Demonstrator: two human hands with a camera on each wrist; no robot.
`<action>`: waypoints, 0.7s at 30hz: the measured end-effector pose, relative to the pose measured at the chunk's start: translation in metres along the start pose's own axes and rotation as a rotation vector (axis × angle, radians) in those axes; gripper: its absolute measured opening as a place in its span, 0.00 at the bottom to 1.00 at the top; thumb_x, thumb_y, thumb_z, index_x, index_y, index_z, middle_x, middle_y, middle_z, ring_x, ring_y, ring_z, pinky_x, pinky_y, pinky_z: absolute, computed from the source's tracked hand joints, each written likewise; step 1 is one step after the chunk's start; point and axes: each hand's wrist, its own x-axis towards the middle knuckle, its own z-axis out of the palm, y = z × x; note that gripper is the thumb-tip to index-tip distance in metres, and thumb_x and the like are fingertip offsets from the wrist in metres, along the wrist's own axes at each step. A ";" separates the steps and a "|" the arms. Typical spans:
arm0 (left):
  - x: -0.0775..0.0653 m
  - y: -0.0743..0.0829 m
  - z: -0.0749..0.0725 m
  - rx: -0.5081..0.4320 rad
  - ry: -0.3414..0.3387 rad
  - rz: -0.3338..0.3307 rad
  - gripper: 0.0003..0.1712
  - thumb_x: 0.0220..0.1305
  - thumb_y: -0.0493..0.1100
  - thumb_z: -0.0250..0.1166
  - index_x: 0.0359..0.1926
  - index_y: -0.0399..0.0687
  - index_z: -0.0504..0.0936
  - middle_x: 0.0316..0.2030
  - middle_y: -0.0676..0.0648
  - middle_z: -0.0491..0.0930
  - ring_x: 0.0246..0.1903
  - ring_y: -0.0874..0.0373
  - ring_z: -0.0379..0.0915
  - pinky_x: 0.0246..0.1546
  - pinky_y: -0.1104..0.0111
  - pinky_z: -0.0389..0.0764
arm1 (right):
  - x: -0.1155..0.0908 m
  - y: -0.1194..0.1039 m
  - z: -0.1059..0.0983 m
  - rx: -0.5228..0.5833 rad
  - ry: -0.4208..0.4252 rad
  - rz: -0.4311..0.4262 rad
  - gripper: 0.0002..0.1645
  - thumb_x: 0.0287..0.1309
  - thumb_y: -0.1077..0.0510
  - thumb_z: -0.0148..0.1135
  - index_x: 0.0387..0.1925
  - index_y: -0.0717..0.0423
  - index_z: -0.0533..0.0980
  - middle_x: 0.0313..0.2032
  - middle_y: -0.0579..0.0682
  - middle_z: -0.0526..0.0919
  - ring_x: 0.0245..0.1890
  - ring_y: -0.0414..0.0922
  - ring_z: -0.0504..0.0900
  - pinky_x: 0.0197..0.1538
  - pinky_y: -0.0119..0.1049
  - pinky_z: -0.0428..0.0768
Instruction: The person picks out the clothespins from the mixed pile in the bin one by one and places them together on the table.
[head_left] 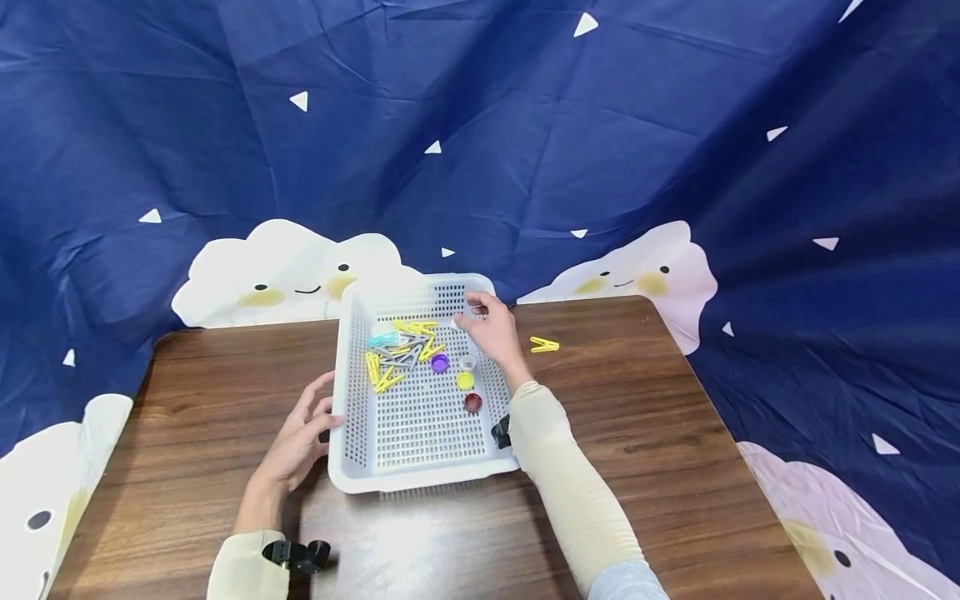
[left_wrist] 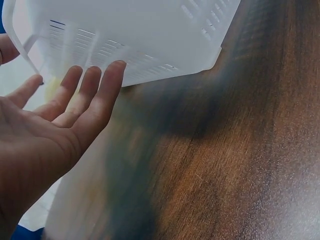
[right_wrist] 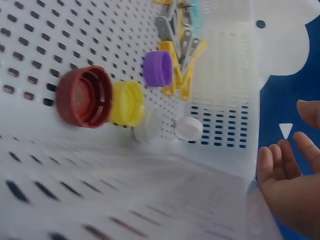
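Observation:
A white perforated basket holds bottle caps and a pile of clothespins, yellow and grey. Along its left side is my left hand, with loosely extended fingers at the outer wall. Over the far right part of the basket reaches my right hand, its fingers slightly bent and nothing between them. A white cap lies on the basket floor close to that hand. Nearer me are a clear cap, a yellow cap, a purple cap and a dark red cap.
One yellow clothespin lies on the wooden table, right of the basket. A light blue item sits beside the clothespin pile. Behind the table hangs a dark blue curtain with cloud prints.

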 end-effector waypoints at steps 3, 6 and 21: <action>0.000 0.000 0.000 0.000 0.002 -0.001 0.43 0.70 0.34 0.56 0.79 0.61 0.49 0.69 0.32 0.62 0.59 0.47 0.72 0.50 0.49 0.78 | -0.001 0.001 0.004 0.012 -0.011 0.003 0.27 0.58 0.59 0.72 0.59 0.60 0.79 0.55 0.58 0.82 0.54 0.53 0.80 0.58 0.44 0.76; 0.000 0.000 0.000 -0.008 -0.006 0.004 0.43 0.69 0.33 0.56 0.79 0.60 0.50 0.68 0.32 0.63 0.58 0.47 0.73 0.50 0.49 0.78 | -0.001 0.001 0.006 0.019 -0.016 0.009 0.26 0.58 0.59 0.72 0.59 0.58 0.80 0.55 0.58 0.82 0.54 0.53 0.79 0.58 0.44 0.75; 0.001 -0.003 -0.001 -0.014 -0.023 0.023 0.43 0.70 0.34 0.56 0.79 0.61 0.48 0.70 0.32 0.61 0.58 0.48 0.74 0.49 0.48 0.78 | 0.004 0.011 0.029 0.060 -0.074 0.019 0.27 0.57 0.61 0.71 0.59 0.63 0.78 0.55 0.62 0.81 0.53 0.57 0.78 0.58 0.46 0.75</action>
